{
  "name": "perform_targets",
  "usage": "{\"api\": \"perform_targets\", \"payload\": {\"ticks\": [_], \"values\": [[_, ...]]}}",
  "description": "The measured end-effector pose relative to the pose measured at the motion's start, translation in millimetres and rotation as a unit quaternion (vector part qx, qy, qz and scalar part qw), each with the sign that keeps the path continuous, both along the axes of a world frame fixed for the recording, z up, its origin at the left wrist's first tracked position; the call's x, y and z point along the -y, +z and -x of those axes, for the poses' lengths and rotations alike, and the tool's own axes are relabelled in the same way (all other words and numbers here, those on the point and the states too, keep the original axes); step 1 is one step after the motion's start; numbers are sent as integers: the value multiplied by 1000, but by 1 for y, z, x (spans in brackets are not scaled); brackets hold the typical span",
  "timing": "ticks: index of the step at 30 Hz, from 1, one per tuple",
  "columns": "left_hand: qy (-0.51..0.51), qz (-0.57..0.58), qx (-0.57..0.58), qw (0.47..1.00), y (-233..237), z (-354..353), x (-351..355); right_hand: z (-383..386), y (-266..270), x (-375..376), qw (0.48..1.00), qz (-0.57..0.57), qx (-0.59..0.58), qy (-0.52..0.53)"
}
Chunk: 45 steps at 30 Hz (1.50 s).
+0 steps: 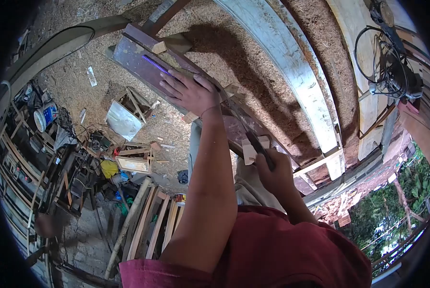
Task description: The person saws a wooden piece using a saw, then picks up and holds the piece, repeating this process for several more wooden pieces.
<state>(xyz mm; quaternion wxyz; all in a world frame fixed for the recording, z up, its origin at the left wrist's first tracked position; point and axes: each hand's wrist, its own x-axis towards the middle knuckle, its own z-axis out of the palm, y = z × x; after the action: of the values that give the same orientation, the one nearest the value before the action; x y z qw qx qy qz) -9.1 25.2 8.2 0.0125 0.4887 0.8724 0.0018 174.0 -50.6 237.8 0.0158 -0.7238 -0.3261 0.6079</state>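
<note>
The long dark purplish-brown wooden plank (140, 60) lay slantwise on wooden supports above the sawdust-strewn floor (104, 81). The left hand (191, 93) pressed flat on the plank, fingers spread apart. The right hand (274, 176) was clenched around a slim dark tool (259, 145), whose tip met the plank just beside a small pale wooden block (248, 152). A broad whitish curved beam (291, 67) ran just past the plank. Loose wooden slats (152, 225) lay near a white plastic bucket (44, 115) on the floor, and a black coiled cable (385, 53) sat well apart.
</note>
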Motion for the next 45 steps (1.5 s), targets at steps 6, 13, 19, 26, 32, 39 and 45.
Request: {"api": "perform_targets", "payload": {"ticks": [6, 13, 19, 26, 32, 39, 45], "values": [[-1, 1, 22, 1000, 0, 1, -2, 23, -29, -6, 997, -69, 38, 13], [-5, 12, 17, 1000, 1, -1, 1, 27, -53, -8, 987, -146, 45, 41], [-3, 20, 3, 1000, -7, 1, 3, 4, 11, 1, 1000, 16, 0, -12], [-6, 14, 15, 1000, -1, 0, 1, 4, -10, 4, 995, -98, 21, 5], [-4, 13, 15, 1000, 0, -1, 5, 29, -66, -20, 989, -142, 40, 19], [7, 26, 23, 999, 3, -1, 2, 9, -23, 3, 998, -64, 27, 2], [5, 17, 22, 1000, 1, 3, 6, 2, 12, -1, 999, -43, 0, -6]]}}
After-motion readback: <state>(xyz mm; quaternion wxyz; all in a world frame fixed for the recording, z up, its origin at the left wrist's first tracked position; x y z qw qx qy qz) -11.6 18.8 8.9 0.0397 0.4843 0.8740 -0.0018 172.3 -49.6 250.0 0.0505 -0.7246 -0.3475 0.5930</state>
